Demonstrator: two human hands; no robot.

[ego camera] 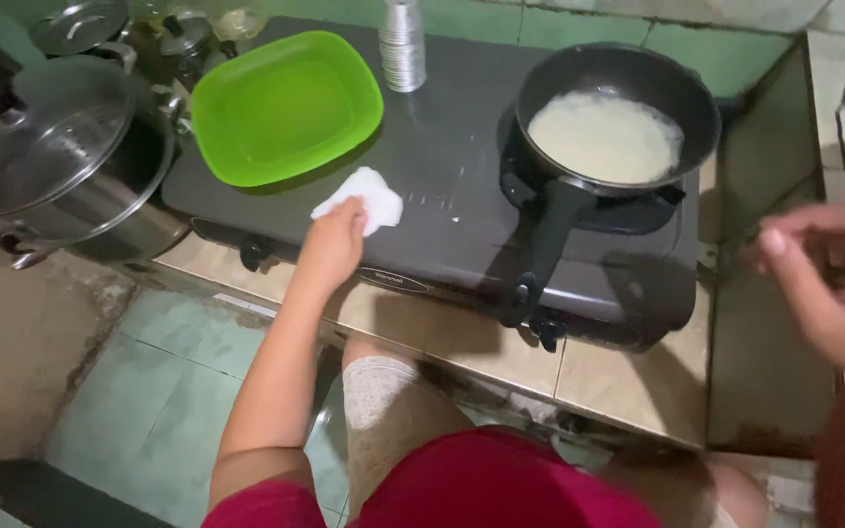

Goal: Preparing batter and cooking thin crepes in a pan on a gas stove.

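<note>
One white cloth point(362, 198), pressed to the stove top point(452, 156) at centre frame.
We see our left hand point(333, 242) closed over the cloth's near edge, arm reaching up from lower left; the green tray point(286, 106) lies just beyond; our right hand point(828, 279), blurred at right, hangs half-open and empty, near the black pan point(618, 122).

A tiled beige desk point(462, 342) is carrying a dark grey two-burner tabletop stove point(462, 186), which is lying flat across it. On the stove top a bright green rectangular plastic tray point(286, 106) is resting at the left, and a stack of shiny metal cups point(402, 44) is standing behind it. A black frying pan point(618, 98) with pale batter is sitting on the right burner. A white crumpled cloth point(369, 198) is lying on the stove near its front edge. A large steel pot with glass lid point(61, 147) is standing just beside the stove, at the left.
</note>
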